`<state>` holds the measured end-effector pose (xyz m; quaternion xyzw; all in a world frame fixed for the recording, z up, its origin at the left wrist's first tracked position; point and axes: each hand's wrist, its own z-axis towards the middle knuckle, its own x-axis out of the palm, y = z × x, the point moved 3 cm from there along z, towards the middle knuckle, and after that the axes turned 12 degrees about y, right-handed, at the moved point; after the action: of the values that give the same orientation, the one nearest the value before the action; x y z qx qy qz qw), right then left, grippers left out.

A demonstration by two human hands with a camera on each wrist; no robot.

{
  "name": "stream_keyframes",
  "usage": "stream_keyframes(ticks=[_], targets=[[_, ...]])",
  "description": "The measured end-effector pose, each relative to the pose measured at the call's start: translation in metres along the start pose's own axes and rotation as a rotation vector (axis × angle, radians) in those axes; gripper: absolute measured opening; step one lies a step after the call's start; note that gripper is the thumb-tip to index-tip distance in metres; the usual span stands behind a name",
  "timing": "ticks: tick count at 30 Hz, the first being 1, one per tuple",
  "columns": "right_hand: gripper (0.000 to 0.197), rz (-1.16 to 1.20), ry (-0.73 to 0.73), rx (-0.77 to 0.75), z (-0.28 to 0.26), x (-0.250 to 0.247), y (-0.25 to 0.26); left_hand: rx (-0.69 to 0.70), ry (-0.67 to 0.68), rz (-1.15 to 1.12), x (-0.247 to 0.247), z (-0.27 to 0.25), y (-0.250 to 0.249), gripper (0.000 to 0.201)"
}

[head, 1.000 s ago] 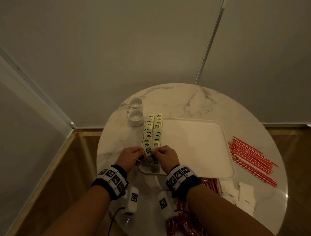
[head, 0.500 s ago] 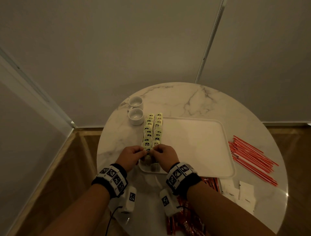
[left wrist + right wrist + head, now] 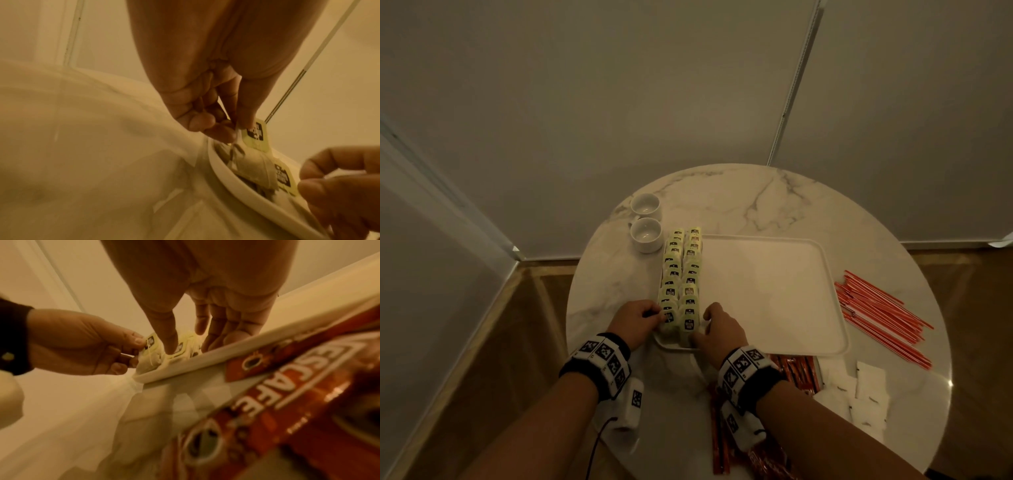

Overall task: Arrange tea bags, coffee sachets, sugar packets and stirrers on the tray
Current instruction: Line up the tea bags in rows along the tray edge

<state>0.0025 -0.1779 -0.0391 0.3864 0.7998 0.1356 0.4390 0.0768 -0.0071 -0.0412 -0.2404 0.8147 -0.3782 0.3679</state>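
Observation:
Two rows of pale green tea bags (image 3: 681,274) lie along the left edge of the white tray (image 3: 767,291). My left hand (image 3: 640,318) pinches the tag of the nearest tea bag (image 3: 255,133) in the left row, at the tray's near left corner. To the right of it, my right hand (image 3: 719,325) rests beside the right row with fingers nearly straight, its thumb (image 3: 170,340) pressing on the nearest tag there. Red stirrers (image 3: 883,318), red coffee sachets (image 3: 796,371) and white sugar packets (image 3: 866,397) lie on the table outside the tray.
Two white cups (image 3: 645,234) stand left of the tray's far corner on the round marble table (image 3: 739,198). More coffee sachets (image 3: 287,386) lie under my right wrist. Walls close in behind the table, and wood floor shows on both sides.
Both hands held one tea bag together above the near end of the rows. It now lies in the tray, and the hands have parted to either side.

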Motion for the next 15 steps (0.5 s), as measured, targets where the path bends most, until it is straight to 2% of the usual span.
stream_keyframes(ticks=[5,9,15], targets=[[0.049,-0.106,-0.001,0.017,0.004,0.008,0.001,-0.01,0.05,0.055,-0.005,0.0,-0.004,0.007],[0.047,-0.123,-0.023,0.021,0.007,0.01,-0.001,-0.014,0.068,0.153,-0.006,0.002,-0.007,0.008],[0.044,-0.09,-0.023,0.034,0.009,0.009,-0.004,-0.066,0.073,0.433,0.002,0.008,-0.018,0.014]])
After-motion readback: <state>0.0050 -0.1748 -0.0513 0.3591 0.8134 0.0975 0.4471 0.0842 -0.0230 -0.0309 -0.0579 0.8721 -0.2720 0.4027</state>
